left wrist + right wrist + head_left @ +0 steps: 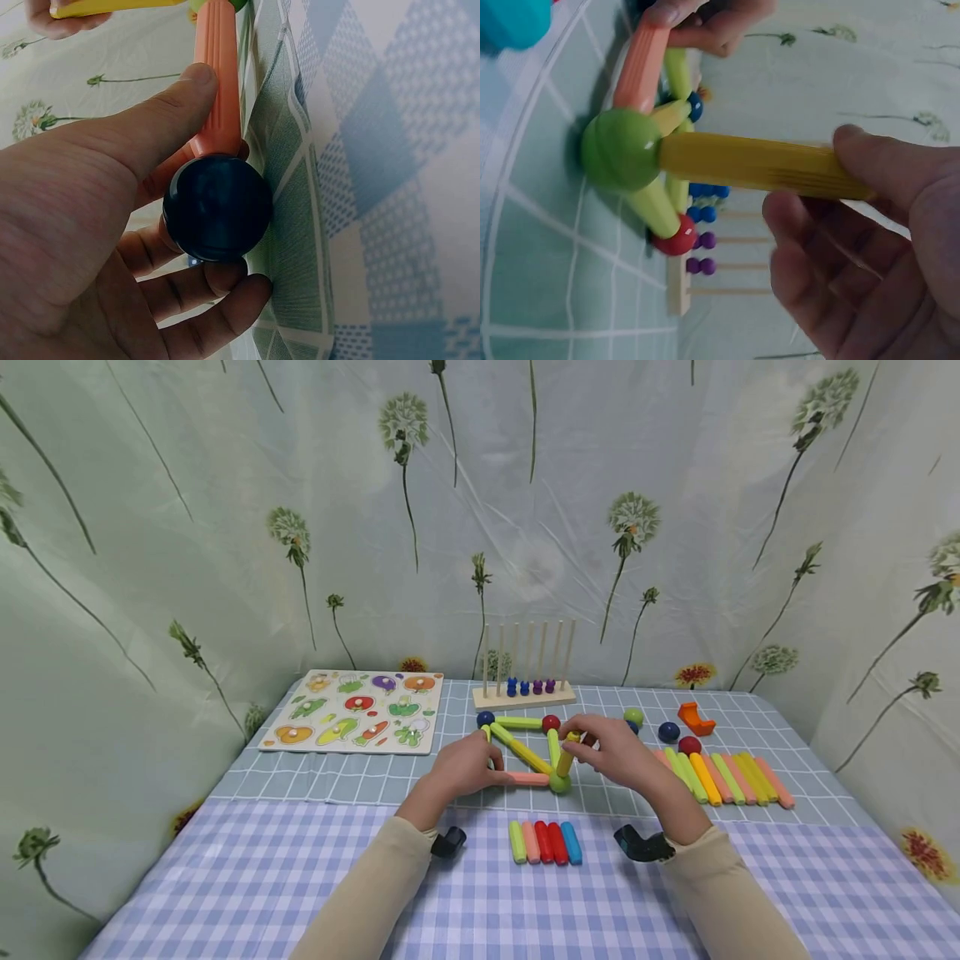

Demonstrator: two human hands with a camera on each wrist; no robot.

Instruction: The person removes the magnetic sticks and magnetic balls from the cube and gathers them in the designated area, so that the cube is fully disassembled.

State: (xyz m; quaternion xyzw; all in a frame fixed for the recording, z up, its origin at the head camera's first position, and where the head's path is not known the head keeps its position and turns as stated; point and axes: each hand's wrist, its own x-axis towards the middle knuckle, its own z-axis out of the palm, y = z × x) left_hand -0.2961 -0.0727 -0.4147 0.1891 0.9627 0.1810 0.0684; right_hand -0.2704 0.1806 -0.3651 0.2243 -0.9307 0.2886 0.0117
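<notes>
My right hand (618, 750) pinches the upper end of a yellow stick (742, 161), which stands nearly upright with its lower end at a green ball (621, 150). My left hand (459, 767) grips a salmon-pink stick (218, 82) between thumb and fingers, close to a dark blue ball (217, 208) at that end. The stick's other end meets the green ball. Lying flat, the joined frame also has light green sticks (519, 723), a yellow-green diagonal stick (525, 750), another dark blue ball (485, 719) and a red ball (551, 722). In the head view the left hand hides the near blue ball.
A row of short coloured sticks (545, 842) lies in front of the hands. To the right are longer sticks (723, 778), loose balls (669, 732) and an orange curved piece (697, 719). A vegetable puzzle board (352, 712) and a pegged wooden rack (525, 697) stand behind.
</notes>
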